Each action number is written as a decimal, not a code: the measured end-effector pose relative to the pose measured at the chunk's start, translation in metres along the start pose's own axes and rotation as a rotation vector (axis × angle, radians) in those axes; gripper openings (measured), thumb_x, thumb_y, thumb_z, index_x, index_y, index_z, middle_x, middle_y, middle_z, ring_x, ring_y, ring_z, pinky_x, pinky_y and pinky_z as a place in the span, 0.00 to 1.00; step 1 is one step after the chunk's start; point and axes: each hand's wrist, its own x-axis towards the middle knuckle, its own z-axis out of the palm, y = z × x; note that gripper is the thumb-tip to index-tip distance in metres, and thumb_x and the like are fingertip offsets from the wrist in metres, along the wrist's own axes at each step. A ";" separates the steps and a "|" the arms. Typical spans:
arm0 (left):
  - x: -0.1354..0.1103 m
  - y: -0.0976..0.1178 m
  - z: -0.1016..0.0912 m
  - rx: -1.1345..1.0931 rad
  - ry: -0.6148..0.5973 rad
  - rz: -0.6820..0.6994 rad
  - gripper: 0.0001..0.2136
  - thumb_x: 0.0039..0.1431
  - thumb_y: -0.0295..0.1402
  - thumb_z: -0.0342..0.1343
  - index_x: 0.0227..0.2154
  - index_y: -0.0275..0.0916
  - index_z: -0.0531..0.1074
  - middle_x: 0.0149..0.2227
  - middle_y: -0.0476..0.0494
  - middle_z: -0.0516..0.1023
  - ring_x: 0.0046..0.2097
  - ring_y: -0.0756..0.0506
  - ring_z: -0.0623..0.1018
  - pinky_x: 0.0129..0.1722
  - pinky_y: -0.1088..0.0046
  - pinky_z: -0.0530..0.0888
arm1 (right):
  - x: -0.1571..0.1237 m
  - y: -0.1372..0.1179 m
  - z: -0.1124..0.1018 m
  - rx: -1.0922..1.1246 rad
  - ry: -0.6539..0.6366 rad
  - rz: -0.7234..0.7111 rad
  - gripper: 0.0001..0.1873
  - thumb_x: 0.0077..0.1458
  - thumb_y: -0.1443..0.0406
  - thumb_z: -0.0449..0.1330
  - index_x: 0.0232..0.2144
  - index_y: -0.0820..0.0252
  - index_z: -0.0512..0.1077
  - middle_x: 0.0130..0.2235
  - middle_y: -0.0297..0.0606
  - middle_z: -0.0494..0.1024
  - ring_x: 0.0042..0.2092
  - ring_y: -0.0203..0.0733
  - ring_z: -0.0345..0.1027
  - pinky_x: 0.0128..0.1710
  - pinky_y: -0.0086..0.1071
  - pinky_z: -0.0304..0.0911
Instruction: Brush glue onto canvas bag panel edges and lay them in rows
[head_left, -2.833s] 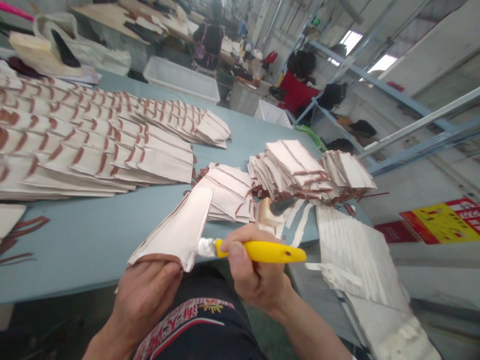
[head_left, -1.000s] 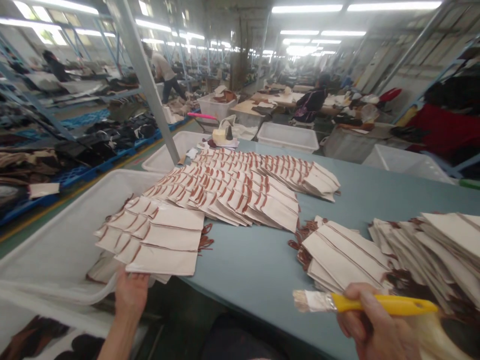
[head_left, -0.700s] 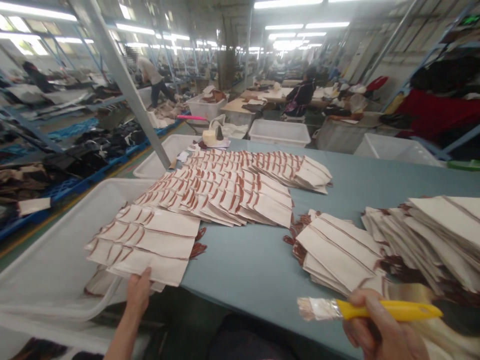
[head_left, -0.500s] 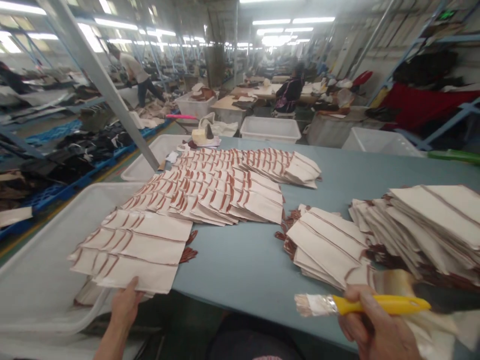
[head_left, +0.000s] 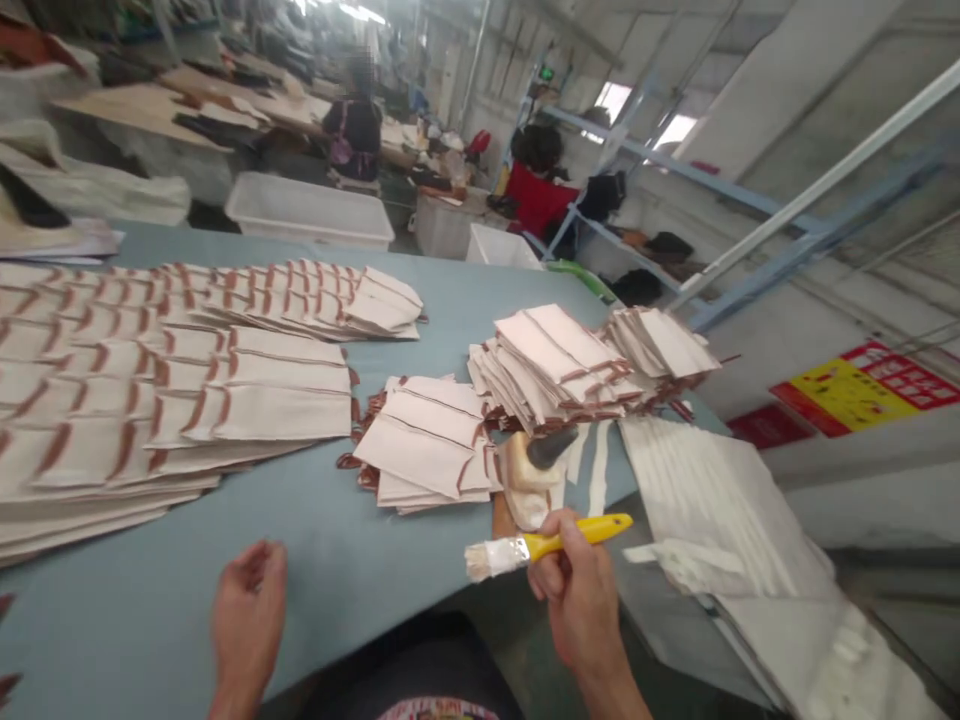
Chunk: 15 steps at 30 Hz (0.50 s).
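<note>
My right hand [head_left: 574, 590] grips a yellow-handled brush [head_left: 544, 545] with pale, glue-caked bristles pointing left, held over the near table edge. My left hand [head_left: 247, 615] hovers above the blue table [head_left: 337, 560], fingers loosely curled and holding nothing. The nearest small stack of cream pieces with brown trim [head_left: 424, 445] lies just beyond the brush. A glue-crusted pot with a dark handle in it [head_left: 529, 470] stands right beside my right hand.
Long overlapping rows of cream pieces [head_left: 172, 390] cover the left of the table. Taller stacks [head_left: 555, 360] sit at the far right corner. White strips and sheets [head_left: 720, 510] lie to the right. White bins [head_left: 311, 210] and a seated person [head_left: 352, 125] are behind.
My view has swung right, away from the white bin. My left hand has let go of the fanned pieces and now hovers empty over the table. The brush stays in my right hand.
</note>
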 end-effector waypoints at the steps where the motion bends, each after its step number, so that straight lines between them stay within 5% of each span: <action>1: 0.013 0.016 0.021 0.021 -0.033 0.067 0.18 0.78 0.47 0.57 0.54 0.36 0.79 0.47 0.38 0.86 0.45 0.39 0.87 0.47 0.55 0.86 | 0.004 -0.003 -0.008 0.012 0.033 -0.008 0.29 0.56 0.37 0.70 0.30 0.54 0.72 0.15 0.16 0.52 0.18 0.30 0.45 0.19 0.26 0.52; 5: 0.043 0.100 0.109 0.092 -0.234 0.460 0.18 0.77 0.44 0.61 0.59 0.37 0.78 0.56 0.36 0.85 0.57 0.36 0.85 0.60 0.46 0.82 | 0.018 -0.012 -0.037 0.043 0.155 -0.040 0.30 0.53 0.38 0.73 0.28 0.55 0.73 0.15 0.17 0.53 0.17 0.29 0.45 0.18 0.25 0.52; 9: 0.037 0.170 0.178 0.181 -0.536 0.869 0.18 0.73 0.41 0.67 0.60 0.41 0.79 0.67 0.36 0.80 0.65 0.33 0.80 0.65 0.42 0.79 | 0.025 -0.016 -0.061 0.040 0.205 -0.055 0.29 0.55 0.39 0.73 0.28 0.55 0.73 0.15 0.17 0.53 0.17 0.29 0.45 0.19 0.25 0.52; 12: 0.039 0.190 0.202 0.286 -0.667 0.987 0.17 0.73 0.41 0.67 0.59 0.40 0.79 0.62 0.37 0.82 0.59 0.36 0.84 0.59 0.47 0.83 | 0.026 -0.017 -0.076 0.041 0.235 -0.050 0.28 0.56 0.39 0.72 0.30 0.56 0.73 0.15 0.18 0.55 0.17 0.30 0.47 0.19 0.25 0.53; 15: 0.056 0.192 0.205 0.358 -0.706 0.989 0.17 0.74 0.41 0.67 0.58 0.39 0.79 0.58 0.38 0.84 0.54 0.38 0.85 0.54 0.51 0.85 | 0.027 -0.018 -0.088 0.037 0.261 -0.049 0.29 0.57 0.39 0.72 0.30 0.56 0.73 0.15 0.19 0.57 0.18 0.30 0.49 0.19 0.25 0.53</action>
